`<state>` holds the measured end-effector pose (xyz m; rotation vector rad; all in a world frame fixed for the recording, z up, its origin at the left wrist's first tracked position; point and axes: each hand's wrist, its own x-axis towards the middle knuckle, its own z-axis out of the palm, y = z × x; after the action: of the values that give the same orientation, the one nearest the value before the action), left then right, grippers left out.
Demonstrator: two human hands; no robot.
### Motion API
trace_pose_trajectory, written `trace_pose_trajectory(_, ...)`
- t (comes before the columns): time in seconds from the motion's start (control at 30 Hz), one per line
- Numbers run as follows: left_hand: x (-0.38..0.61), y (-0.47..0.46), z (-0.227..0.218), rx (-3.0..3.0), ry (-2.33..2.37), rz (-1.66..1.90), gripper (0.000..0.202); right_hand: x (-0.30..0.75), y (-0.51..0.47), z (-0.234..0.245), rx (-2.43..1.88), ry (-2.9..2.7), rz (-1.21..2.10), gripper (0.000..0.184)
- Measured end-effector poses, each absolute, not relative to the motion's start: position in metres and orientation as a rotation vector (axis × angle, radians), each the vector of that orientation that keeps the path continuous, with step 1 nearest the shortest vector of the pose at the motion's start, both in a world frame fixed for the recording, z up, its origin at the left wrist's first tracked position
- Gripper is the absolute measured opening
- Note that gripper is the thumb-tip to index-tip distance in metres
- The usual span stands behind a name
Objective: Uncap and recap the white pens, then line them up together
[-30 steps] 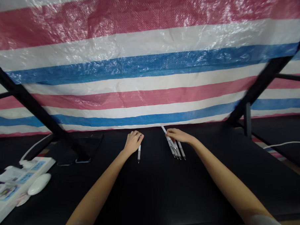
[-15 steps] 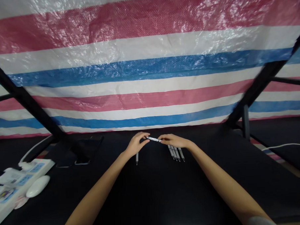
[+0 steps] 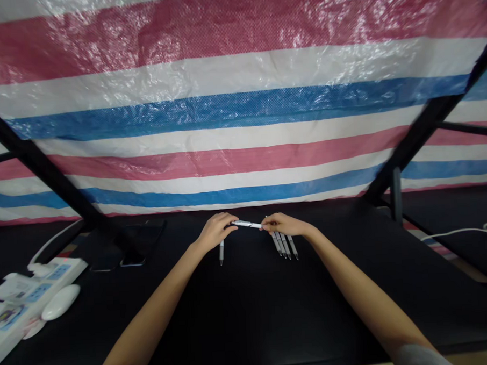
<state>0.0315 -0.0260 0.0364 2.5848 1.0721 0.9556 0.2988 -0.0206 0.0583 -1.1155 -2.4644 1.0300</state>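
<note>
Both hands are out over the black desk, with one slim white pen held level between them, running sideways across the view; the left hand is curled narrow, its fingertips at the pen's left end; the right hand is a narrow pinch on the right end; can't tell from here which end is the tip; a light fingertip grip at each end seems the way to go with something this thin, since it keeps the pen level and stops it rolling; another pen lies just below the left hand, and a loose fan of pens sits under the right hand, about four, though they overlap; over on the left are a white power strip, a white mouse and a dark phone; a red, white and blue striped tarp hangs behind.
</note>
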Motion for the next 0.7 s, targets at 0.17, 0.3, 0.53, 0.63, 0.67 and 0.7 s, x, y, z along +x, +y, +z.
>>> trace_pose_trajectory(0.17,0.033,-0.029,0.047,2.735,1.116,0.841,0.029,0.299,-0.022,0.059,-1.094,-2.459,1.044,0.035)
trace_pose_trajectory(0.3,0.033,-0.030,0.047,2.770,1.197,0.664,0.034,0.299,-0.022,0.059,-1.091,-2.493,0.949,0.031)
trace_pose_trajectory(0.53,0.034,-0.033,0.047,2.742,1.117,0.684,0.023,0.297,-0.024,0.060,-1.109,-2.503,0.889,0.030)
trace_pose_trajectory(0.63,0.035,-0.033,0.051,2.780,1.090,0.686,0.021,0.296,-0.024,0.060,-1.114,-2.505,0.869,0.029)
trace_pose_trajectory(0.67,0.035,-0.033,0.051,2.789,1.087,0.683,0.022,0.296,-0.024,0.060,-1.115,-2.507,0.854,0.028)
trace_pose_trajectory(0.7,0.034,-0.032,0.051,2.796,1.095,0.678,0.024,0.295,-0.025,0.060,-1.117,-2.509,0.836,0.027)
